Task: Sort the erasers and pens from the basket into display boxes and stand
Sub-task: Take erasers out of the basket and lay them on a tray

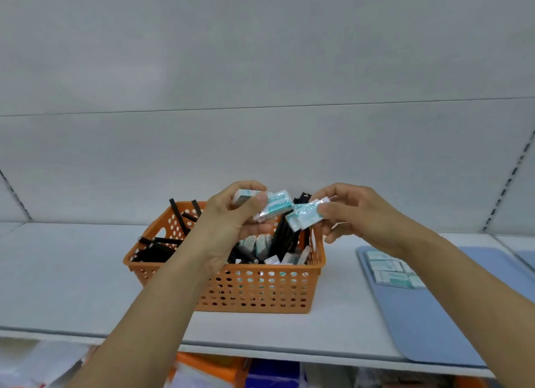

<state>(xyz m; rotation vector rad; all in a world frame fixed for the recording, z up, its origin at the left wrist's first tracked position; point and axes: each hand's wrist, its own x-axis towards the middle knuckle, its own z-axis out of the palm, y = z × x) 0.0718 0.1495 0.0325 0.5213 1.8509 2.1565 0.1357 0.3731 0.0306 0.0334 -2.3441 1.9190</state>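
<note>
An orange perforated basket (260,292) stands on the white shelf, holding black pens (156,251) and wrapped white-and-teal erasers (260,244). Above the basket my left hand (231,222) grips several erasers (272,203) between thumb and fingers. My right hand (356,211) pinches two more erasers (307,215) just to the right of them. The two bundles nearly touch. On the right a blue display tray (428,324) carries a block of several erasers (390,271) laid flat in rows; my right forearm crosses over it.
The white shelf (72,277) runs left and right of the basket, with a grey back wall behind. A second blue tray edge (525,257) shows at the far right. Below the shelf front lie packaged goods and an orange item (208,367).
</note>
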